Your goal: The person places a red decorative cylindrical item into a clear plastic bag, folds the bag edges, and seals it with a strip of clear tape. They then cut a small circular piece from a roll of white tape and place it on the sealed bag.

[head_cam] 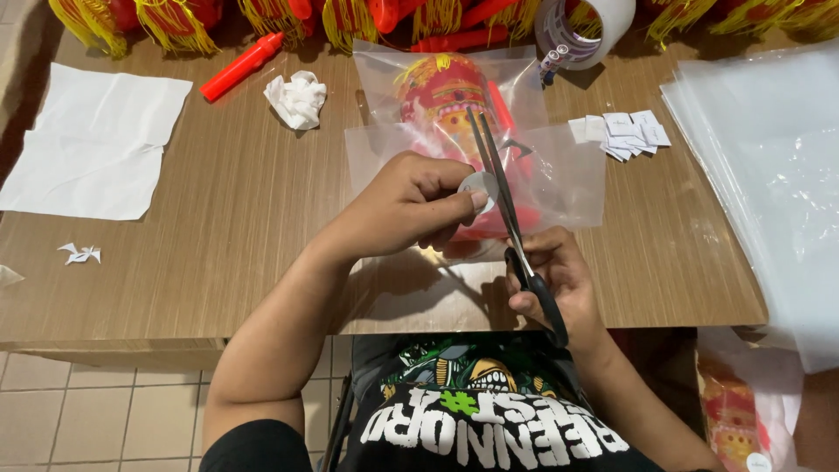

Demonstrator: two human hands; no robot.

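My left hand (404, 205) pinches a small round white sticker (478, 185) between thumb and fingers, above the wooden table (245, 218). My right hand (559, 280) grips the black handles of a pair of scissors (502, 201), blades pointing away and nearly closed beside the sticker. Under both hands lies a clear plastic bag (559, 175) with a red and yellow lantern (446, 96) inside it.
A stack of clear bags (769, 175) covers the right side. Small white paper slips (625, 133) and a tape roll (581, 31) lie at the back, with a crumpled tissue (297, 98), a red stick (240, 67), white paper sheets (92, 144) and tasselled lanterns (166, 22).
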